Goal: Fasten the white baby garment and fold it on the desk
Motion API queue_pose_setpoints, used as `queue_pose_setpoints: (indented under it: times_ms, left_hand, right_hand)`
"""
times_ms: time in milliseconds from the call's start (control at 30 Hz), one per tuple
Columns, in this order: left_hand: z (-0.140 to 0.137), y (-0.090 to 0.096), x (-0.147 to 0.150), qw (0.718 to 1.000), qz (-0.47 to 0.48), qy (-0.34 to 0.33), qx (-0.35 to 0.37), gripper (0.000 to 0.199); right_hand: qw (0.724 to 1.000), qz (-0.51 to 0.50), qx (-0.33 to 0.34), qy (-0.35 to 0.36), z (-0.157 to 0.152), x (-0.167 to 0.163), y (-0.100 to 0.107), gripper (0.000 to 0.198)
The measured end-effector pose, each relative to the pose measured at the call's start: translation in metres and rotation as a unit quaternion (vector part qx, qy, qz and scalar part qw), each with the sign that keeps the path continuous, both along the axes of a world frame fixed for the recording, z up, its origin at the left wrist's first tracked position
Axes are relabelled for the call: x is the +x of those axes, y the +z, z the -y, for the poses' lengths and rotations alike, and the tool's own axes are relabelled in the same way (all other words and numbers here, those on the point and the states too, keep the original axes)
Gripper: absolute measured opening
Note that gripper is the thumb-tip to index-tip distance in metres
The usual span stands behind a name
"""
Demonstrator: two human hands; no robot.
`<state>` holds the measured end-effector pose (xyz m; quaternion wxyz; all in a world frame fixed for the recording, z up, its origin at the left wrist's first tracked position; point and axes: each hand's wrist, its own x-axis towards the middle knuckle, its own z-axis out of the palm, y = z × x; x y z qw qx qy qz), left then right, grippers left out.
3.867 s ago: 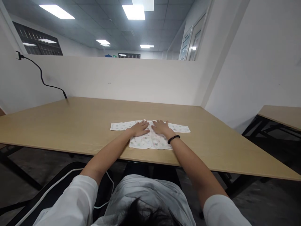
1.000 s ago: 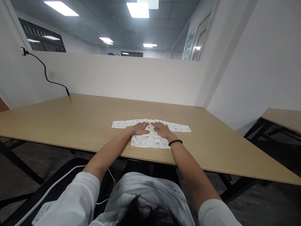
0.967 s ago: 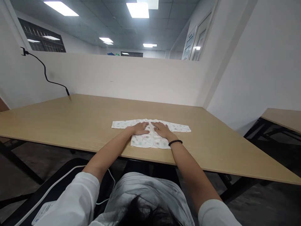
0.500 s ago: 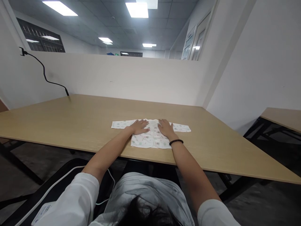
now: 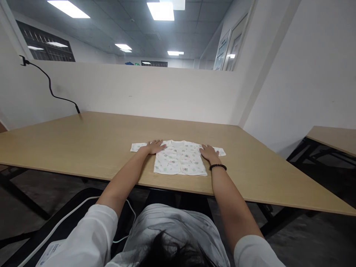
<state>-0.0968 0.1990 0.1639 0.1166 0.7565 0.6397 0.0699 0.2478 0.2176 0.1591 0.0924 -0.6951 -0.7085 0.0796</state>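
Note:
A small white baby shirt [image 5: 179, 157] with a printed pattern lies flat near the table's front edge, its sleeves spread out to both sides and its neckline facing away from me. My left hand [image 5: 155, 147] rests palm down on the left sleeve by the shoulder, fingers spread. On the other side, my right hand [image 5: 209, 152] lies flat over the right sleeve where it meets the body, its fingers apart. Each hand covers part of a sleeve. A dark beaded bracelet [image 5: 218, 167] circles my right wrist.
The wooden table [image 5: 97, 137] reaches back to a low white wall [image 5: 152, 94]. A black flexible-arm holder [image 5: 51, 87] rises at the table's back left corner. Another table [image 5: 333, 139] stands at the right. A white cable [image 5: 63, 220] runs at the lower left.
Both hands have slid outward from the shirt's body onto the sleeves, the left one leftward and the right one rightward. More of the shirt's front and neckline now shows.

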Motion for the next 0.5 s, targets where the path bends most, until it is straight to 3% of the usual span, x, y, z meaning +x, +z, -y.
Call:
queue_pose_setpoints:
  times_ms: [333, 500]
  left_hand:
    - [-0.003, -0.002, -0.017, 0.999, -0.019, 0.026, 0.031, 0.071]
    - [-0.009, 0.001, -0.009, 0.998, 0.006, 0.003, 0.058, 0.059]
  right_hand:
    - [0.998, -0.002, -0.010, -0.065, 0.004, 0.000, 0.000, 0.060]
    - [0.999, -0.001, -0.002, 0.042, 0.001, -0.012, 0.007, 0.061]
